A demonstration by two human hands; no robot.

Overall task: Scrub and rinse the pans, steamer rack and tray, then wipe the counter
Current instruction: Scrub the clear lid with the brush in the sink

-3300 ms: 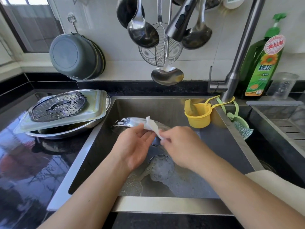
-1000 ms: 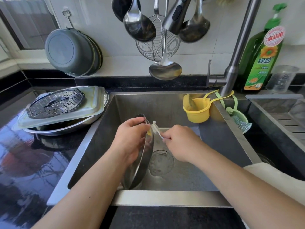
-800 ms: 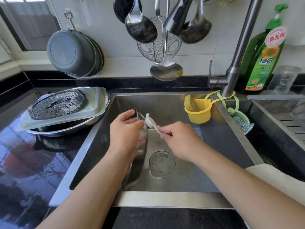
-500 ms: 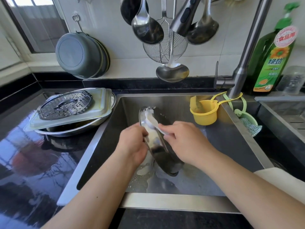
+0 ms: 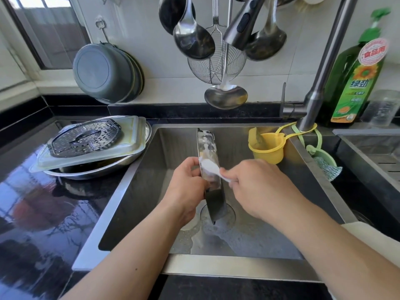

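The person holds a shallow steel pan (image 5: 208, 165) on edge over the middle of the sink (image 5: 320, 180), its lower rim down near the drain (image 5: 217, 215) and its upper rim, streaked with white foam, standing beyond both hands. The left hand (image 5: 186, 187) grips the pan's near rim, thumb on one face and fingers curled behind it. The right hand (image 5: 255, 185), just to the other side of the pan, pinches a small white scrubbing cloth (image 5: 213, 169) and presses it against the pan's face beside the left thumb.

The step in hand looks to be scrubbing this first pan. To do it well, the left hand should probably keep a firm clamp, since a soapy steel rim is likely to slip, and let the lower edge rest on the sink floor so the scrubbing force does not twist the pan loose. The right hand would do best working in short overlapping strokes from the foamy far rim back toward itself, then turning the pan to reach the part now hidden under the left fingers (the grip spot is easily missed).

Off to the left of the left hand, on the black bench (image 5: 43, 213), the dark perforated steamer rack (image 5: 86, 135) lies on a pale tray (image 5: 129, 146), which sits on a second steel pan (image 5: 97, 172); they appear to be waiting their turn. The faucet (image 5: 320, 68) rises beyond the right hand, ready for the rinse.
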